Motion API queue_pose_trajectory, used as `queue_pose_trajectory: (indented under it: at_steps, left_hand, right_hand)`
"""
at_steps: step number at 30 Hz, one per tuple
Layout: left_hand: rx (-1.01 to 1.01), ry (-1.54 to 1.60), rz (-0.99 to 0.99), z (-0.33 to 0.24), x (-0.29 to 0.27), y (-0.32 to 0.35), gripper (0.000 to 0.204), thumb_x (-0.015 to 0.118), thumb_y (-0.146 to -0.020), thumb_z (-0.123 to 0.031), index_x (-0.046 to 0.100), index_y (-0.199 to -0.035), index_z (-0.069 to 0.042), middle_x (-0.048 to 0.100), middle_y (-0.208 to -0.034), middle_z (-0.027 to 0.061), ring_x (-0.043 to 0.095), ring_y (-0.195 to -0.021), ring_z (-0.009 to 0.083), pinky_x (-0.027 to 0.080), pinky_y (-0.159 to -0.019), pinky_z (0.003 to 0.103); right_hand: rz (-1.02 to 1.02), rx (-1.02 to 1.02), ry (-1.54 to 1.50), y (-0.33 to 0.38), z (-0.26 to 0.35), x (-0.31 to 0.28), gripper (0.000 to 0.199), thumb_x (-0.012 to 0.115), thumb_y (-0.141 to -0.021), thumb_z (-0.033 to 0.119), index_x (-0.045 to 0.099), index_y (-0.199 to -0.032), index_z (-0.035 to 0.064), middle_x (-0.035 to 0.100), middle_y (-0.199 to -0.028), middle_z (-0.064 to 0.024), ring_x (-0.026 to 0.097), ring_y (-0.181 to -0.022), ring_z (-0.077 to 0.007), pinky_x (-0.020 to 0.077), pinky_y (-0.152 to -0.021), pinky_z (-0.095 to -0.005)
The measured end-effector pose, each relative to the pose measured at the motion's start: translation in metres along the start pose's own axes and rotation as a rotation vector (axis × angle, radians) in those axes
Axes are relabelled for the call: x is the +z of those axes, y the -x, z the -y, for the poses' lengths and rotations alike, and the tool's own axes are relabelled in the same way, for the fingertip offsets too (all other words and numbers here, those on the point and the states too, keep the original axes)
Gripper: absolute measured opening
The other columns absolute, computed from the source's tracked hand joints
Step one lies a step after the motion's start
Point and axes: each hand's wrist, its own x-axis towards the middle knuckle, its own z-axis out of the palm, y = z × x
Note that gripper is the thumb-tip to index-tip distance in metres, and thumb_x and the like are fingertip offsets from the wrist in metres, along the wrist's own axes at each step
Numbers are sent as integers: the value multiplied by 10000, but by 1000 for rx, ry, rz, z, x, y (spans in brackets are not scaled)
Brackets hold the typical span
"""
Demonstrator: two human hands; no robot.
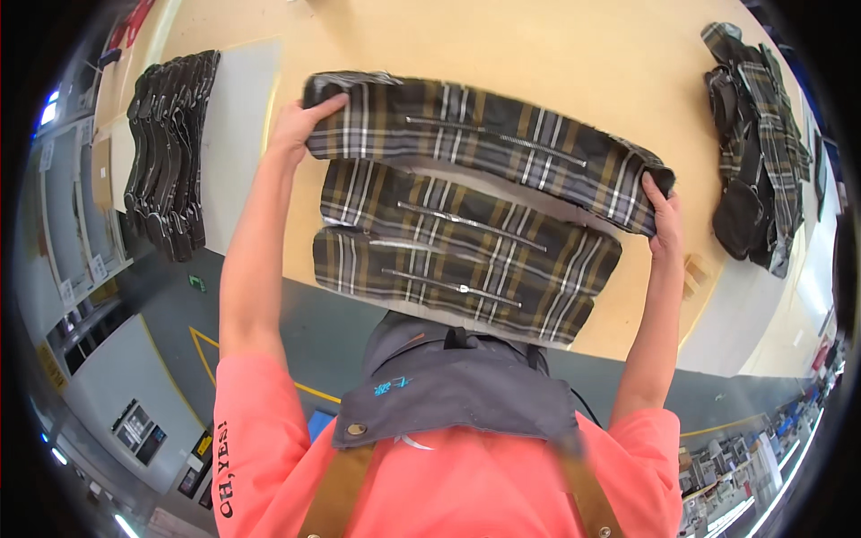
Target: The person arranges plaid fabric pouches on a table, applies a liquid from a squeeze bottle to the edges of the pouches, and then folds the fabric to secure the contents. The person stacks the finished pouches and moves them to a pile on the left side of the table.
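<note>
A long plaid fabric panel (484,134) with a zipper along its middle spans the space between my two hands. My left hand (300,125) grips its left end, thumb on top and the other fingers hidden beneath. At the right end, my right hand (662,215) pinches the corner the same way. Nearer to me on the table lie two similar zippered plaid panels, one middle panel (466,215) and one front panel (448,282), side by side. Both match in dark, olive and white checks. Whether the held panel is fully off the table I cannot tell.
The wooden table (574,45) stretches away from me. At its left side lies a row of stacked dark zippered pieces (170,152). A heap of dark and plaid pieces (753,152) lies at the right. A small wooden block (695,273) sits near the right front edge.
</note>
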Motion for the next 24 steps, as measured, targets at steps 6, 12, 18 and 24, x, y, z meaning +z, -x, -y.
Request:
queue_pose_trajectory:
  at_steps: [6, 12, 18, 24]
  left_hand:
    - [-80, 62, 58, 18, -15, 87, 316, 783, -767, -144, 663, -1012, 17, 694, -950, 101, 667, -799, 164, 533, -715, 295]
    - [-23, -153, -4, 101, -14, 63, 485, 851, -687, -225, 643, -1052, 17, 685, -972, 92, 653, -860, 165, 514, -791, 302]
    - [-26, -93, 115, 65, -8, 73, 425, 824, -715, -195, 654, -1039, 21, 689, -933, 84, 658, -785, 168, 528, -700, 300]
    - [59, 33, 149, 69, -50, 152, 352, 757, -775, -119, 644, -1076, 23, 681, -998, 86, 649, -855, 163, 516, -759, 303]
  right_hand:
    - [-27, 20, -70, 94, -41, -22, 384, 677, -871, 180, 569, -1180, -20, 632, -1134, -91, 605, -1004, -169, 464, -899, -307]
    - [-110, -90, 51, 100, -101, 1, 377, 711, -842, 217, 560, -1143, 48, 598, -1123, -58, 546, -1046, -162, 409, -950, -310]
    - [-12, 44, -85, 94, -88, -21, 390, 717, -830, 189, 604, -1152, 0, 664, -1058, -87, 639, -923, -182, 501, -819, -323]
    - [-61, -2, -109, 181, -81, -22, 321, 690, -840, 124, 626, -1121, -17, 674, -1036, -84, 637, -900, -164, 498, -809, -298]
